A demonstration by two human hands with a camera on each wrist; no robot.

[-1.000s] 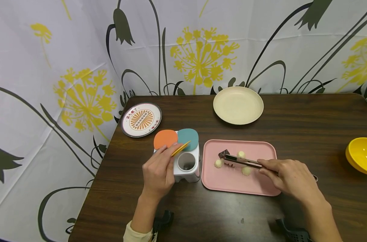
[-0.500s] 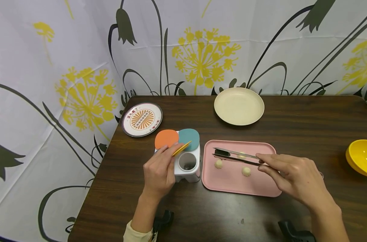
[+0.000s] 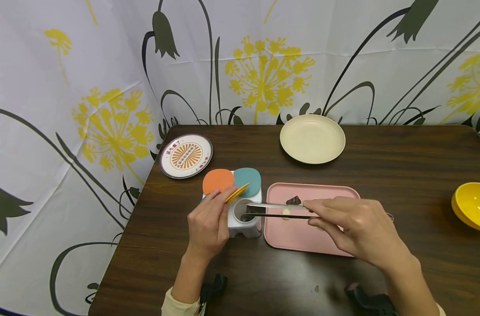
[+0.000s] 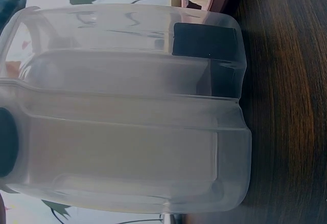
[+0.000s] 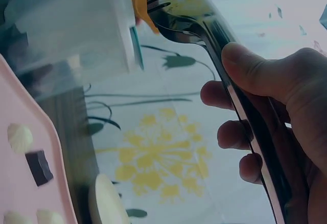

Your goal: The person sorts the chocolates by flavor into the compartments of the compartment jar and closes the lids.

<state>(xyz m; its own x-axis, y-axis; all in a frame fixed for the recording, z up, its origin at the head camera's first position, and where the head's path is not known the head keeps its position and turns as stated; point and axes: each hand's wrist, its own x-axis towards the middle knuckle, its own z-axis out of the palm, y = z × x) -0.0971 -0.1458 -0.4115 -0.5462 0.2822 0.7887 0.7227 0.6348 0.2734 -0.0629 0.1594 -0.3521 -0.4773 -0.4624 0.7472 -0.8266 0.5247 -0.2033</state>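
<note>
Right now the right hand (image 3: 354,228) pinches a pair of steel tongs (image 3: 277,210), fingers curled round the handles, tips poised over the open round well of the white plastic condiment box (image 3: 245,219) at frame centre; whether they carry anything I cannot tell. The left hand (image 3: 206,226) pinches the yellow round lid (image 3: 236,193) up. Release squarely over the well, I judge. The pink rectangular tray (image 3: 303,237) sits just right.
</note>
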